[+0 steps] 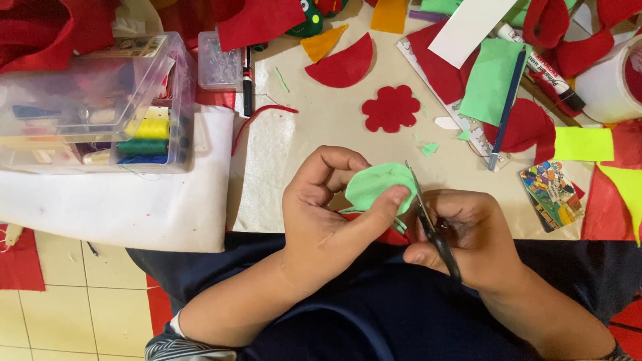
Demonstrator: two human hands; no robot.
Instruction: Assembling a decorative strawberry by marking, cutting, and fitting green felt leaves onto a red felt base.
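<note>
My left hand (326,207) pinches a rounded piece of light green felt (376,185) between thumb and fingers, just above my lap. My right hand (461,230) grips a pair of dark scissors (428,224), whose blades point up and meet the right edge of the green felt. A thin green strip curls off below the piece. A bit of red felt (386,235) shows under my hands.
A red felt flower (391,108) and a red half-circle (342,67) lie on the beige board (314,127). A clear plastic box of thread spools (100,100) stands at left. Felt scraps, a blue pencil (507,107), markers, a tape roll (612,83) and a colourful card (552,194) crowd the right.
</note>
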